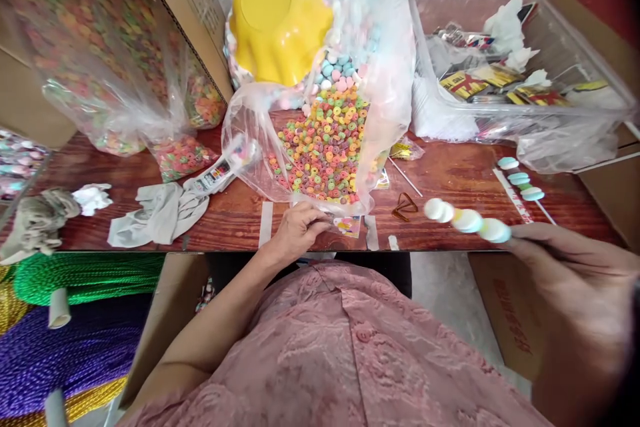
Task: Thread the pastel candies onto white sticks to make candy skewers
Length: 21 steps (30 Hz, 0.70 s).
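My right hand [565, 267] is closed on a thin stick threaded with three pale round candies [467, 219], held above the table's front edge at the right. My left hand [299, 230] rests at the front edge of the wooden table [450, 177], fingers curled at the mouth of a clear plastic bag of coloured ring candies [325, 147]; what the fingers grip is hidden. A finished candy stick [520, 180] with several pale candies lies on the table at the right.
A yellow bowl [277, 17] sits upside down on a bag of pastel candies. A clear plastic bin [515, 60] with wrappers stands at back right. Bags of ring candies [100, 60], crumpled cloth [160, 210] and coloured cord spools [65, 333] lie at the left.
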Tool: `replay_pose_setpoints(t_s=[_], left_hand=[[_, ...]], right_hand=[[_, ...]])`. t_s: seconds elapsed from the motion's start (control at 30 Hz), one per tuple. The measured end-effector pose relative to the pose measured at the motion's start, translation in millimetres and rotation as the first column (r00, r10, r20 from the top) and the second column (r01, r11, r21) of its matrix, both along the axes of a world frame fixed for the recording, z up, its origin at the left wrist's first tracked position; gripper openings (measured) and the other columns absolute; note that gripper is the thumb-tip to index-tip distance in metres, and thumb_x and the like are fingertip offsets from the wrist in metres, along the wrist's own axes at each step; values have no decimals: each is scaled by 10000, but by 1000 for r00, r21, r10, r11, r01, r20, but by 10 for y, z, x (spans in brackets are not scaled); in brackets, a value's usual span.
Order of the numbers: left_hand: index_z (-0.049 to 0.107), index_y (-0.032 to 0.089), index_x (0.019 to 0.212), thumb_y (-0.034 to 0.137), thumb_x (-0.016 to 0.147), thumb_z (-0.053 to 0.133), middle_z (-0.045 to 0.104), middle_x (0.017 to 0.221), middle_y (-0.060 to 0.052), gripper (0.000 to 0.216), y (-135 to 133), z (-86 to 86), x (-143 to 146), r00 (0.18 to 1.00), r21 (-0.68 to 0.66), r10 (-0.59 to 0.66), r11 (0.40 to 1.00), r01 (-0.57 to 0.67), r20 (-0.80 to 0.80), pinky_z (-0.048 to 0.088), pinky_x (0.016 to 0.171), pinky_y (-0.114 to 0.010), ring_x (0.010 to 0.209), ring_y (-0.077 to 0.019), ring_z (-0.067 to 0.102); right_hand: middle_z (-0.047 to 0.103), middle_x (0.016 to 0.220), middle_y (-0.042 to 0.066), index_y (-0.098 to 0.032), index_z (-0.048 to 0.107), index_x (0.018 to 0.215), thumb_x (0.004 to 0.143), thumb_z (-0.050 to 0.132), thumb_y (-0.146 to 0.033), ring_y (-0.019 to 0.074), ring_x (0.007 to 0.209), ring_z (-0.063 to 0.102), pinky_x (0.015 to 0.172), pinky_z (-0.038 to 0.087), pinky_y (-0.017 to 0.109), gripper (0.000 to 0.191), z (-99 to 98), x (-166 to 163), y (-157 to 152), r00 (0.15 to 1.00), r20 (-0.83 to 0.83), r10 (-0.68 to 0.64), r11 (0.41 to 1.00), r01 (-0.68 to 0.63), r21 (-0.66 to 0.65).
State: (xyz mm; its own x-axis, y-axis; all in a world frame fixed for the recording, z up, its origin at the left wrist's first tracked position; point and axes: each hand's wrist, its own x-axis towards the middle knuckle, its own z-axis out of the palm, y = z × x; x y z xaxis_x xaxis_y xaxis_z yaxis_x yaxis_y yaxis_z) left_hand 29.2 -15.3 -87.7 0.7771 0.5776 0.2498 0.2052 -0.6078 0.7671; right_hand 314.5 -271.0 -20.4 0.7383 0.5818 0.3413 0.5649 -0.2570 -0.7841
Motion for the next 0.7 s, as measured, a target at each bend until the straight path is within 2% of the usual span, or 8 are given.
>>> replay_pose_setpoints(t_s=[0.07, 0.17, 0.3, 0.5, 0.6, 0.7], left_hand=[[764, 180, 903, 201, 879, 667, 706, 836, -47, 102, 10, -6, -15, 1000, 17, -17, 1000, 17, -13, 493, 729, -285, 792, -157, 647], [767, 192, 987, 211, 913, 619, 696, 880, -56, 167, -1, -20, -33, 999, 11, -27, 1000, 27, -29, 508, 741, -286, 825, -159, 647], [775, 181, 939, 201, 910, 613, 693, 839, -56, 165, -7, -49, -27, 1000, -44, -4, 999, 4, 7, 507, 716, -276, 788, -153, 643], [778, 164, 861, 195, 866, 678, 736, 832, -64, 105, 17, -80, -12, 997, -161, 50, 986, -40, 57, 516, 728, -285, 771, -159, 674], [786, 179, 871, 194, 859, 687, 747, 840, -61, 101, 11, -83, -9, 997, -175, 54, 984, -42, 63, 525, 731, -282, 775, -157, 682], [791, 184, 886, 198, 862, 688, 744, 834, -59, 107, -2, -89, -6, 997, -160, 49, 986, -38, 65, 529, 730, -277, 780, -156, 679]], right_hand=[[751, 788, 3, -297, 785, 828, 733, 810, -305, 209, 674, 683, 701, 553, 373, 99, -73, -206, 162, 992, -69, 106, 994, -105, 18], [746, 744, -11, -278, 783, 787, 743, 794, -262, 180, 626, 679, 624, 555, 307, 48, -167, -357, 344, 969, -70, 237, 971, -234, 39], [747, 727, -26, -283, 784, 805, 773, 765, -221, 160, 598, 681, 581, 558, 260, 72, -235, -423, 427, 937, -67, 342, 939, -339, 59], [739, 730, -29, -291, 769, 828, 789, 748, -191, 165, 585, 670, 552, 544, 263, 109, -288, -493, 385, 929, -14, 371, 928, -370, 28], [743, 764, -32, -309, 759, 870, 805, 734, -182, 175, 615, 683, 567, 548, 275, 145, -322, -508, 365, 928, 37, 371, 929, -371, 0], [743, 795, -26, -306, 744, 933, 842, 696, -173, 175, 649, 693, 597, 551, 282, 168, -342, -489, 370, 892, 148, 427, 904, -421, -70]])
